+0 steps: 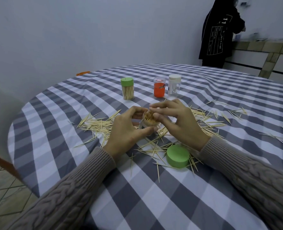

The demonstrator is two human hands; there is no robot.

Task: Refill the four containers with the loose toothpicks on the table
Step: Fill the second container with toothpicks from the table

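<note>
Open jar: clear, without lid, packed full of toothpicks; it stands tilted a little, between both hands, in the middle of the loose toothpicks.
Left hand: fingers and thumb curled round the left side of the open jar, holding it.
Right hand: at the right side and top of the open jar; the fingertips reach over the toothpick tips, the thumb is beside the rim. If it pinches something, I cannot tell.
Loose toothpicks: scattered on the tablecloth to the left, right and near side of the open jar.
Green lid: lies flat on some toothpicks, on the near right of the open jar.
Green-lidded jar: closed, full, upright, behind the open jar on the left.
Orange jar: upright, behind the open jar.
White-capped jar: just beside the orange jar, on its right; almost empty.
Tablecloth: grey and white checks.
Person in black: stands far behind the open jar, at the right.
</note>
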